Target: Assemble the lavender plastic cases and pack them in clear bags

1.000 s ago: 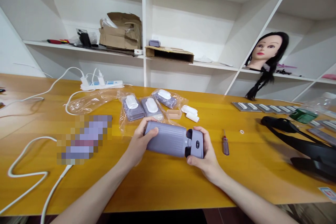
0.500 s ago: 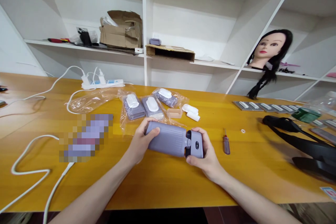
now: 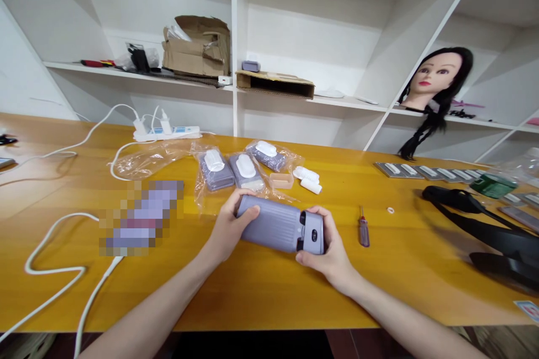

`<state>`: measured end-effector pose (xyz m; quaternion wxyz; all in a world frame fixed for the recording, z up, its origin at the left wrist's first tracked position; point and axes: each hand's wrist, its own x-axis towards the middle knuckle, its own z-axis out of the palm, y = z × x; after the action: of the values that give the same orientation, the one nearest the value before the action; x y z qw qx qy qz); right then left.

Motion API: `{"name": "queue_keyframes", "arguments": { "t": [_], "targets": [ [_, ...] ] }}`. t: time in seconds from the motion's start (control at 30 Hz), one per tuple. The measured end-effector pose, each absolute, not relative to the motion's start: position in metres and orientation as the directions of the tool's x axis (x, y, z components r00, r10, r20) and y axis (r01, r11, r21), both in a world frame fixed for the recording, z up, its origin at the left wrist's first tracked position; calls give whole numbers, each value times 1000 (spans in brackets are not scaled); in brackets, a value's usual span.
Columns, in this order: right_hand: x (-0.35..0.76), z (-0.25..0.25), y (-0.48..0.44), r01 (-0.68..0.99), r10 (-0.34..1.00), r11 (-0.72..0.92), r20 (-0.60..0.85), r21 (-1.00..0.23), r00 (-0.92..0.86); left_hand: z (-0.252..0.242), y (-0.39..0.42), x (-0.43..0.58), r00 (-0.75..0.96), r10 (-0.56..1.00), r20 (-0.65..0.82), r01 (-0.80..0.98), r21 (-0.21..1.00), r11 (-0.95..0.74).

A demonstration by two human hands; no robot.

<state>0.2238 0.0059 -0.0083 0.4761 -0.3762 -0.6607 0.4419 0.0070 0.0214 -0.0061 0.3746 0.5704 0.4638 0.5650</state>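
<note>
A lavender ribbed cylindrical device (image 3: 273, 224) lies across both my hands, above the yellow wooden table (image 3: 76, 303). My left hand (image 3: 231, 227) wraps its ribbed body, and my right hand (image 3: 326, 241) holds its grey end cap (image 3: 314, 234). A dark gap shows between cap and body. Just beyond my hands are several clear plastic bags holding lavender packs with white parts, the nearest (image 3: 214, 171). A small peach tray (image 3: 281, 180) and white rollers (image 3: 306, 176) lie close by. A small screwdriver (image 3: 364, 229) lies to the right of my right hand.
A power strip (image 3: 166, 133) with white cables lies at the back left, beside a pixelated patch (image 3: 141, 217). Metal strips (image 3: 425, 171) and a black strap (image 3: 463, 207) lie at the right. White shelves hold cardboard and a mannequin head (image 3: 435, 78).
The device has tilted slightly in my hands, and the gap beside its end cap looks narrower. The whole view has shifted a little as my head moved.
</note>
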Motion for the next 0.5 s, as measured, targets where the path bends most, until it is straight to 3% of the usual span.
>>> {"name": "queue_keyframes", "arguments": {
  "t": [0.5],
  "targets": [
    [214, -8, -4, 186, 934, 314, 269, -931, -234, 2, 8, 11, 6, 932, 363, 175, 917, -358]
  ]
}}
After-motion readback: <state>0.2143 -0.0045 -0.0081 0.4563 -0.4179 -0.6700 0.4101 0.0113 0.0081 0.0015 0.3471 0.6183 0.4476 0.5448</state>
